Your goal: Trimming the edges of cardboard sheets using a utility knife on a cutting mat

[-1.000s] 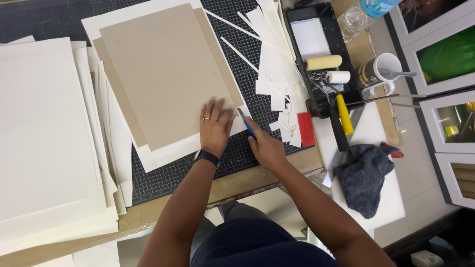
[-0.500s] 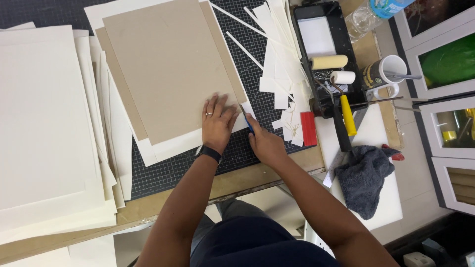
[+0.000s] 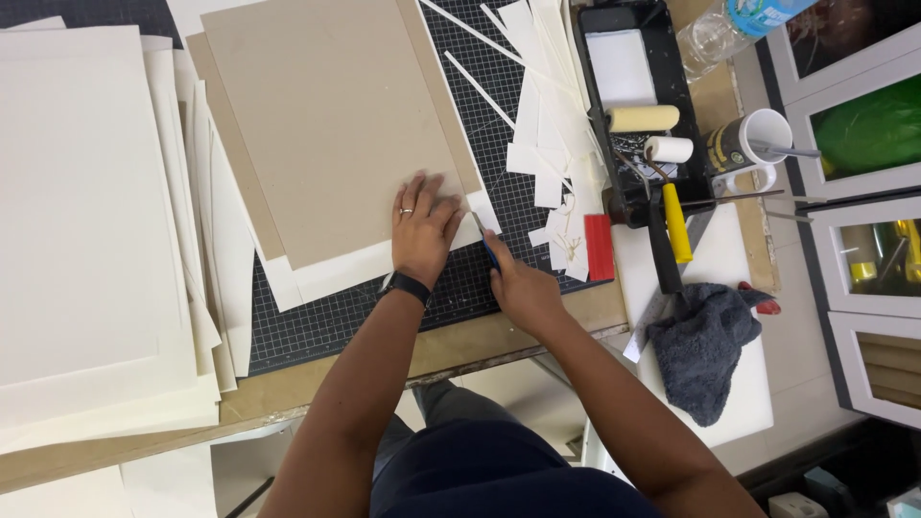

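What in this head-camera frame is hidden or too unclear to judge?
- Blue-handled cutting tool: the right hand covers most of it; its blade is too small to see.
- Grey cardboard sheet: top cut off by the frame edge.
- Clear plastic bottle: upper part out of frame.
- Left hand hides the cardboard's corner.

left hand (image 3: 422, 230) flat, right hand (image 3: 523, 288) gripping

Wooden workbench (image 3: 499, 338) carries a black gridded cutting mat (image 3: 460, 288) under both hands. Left of the left hand (image 3: 422, 228): stacked cream boards (image 3: 86, 221). Right of the right hand (image 3: 523, 288): paint tray (image 3: 662, 58), mug (image 3: 743, 144), grey cloth (image 3: 705, 345).
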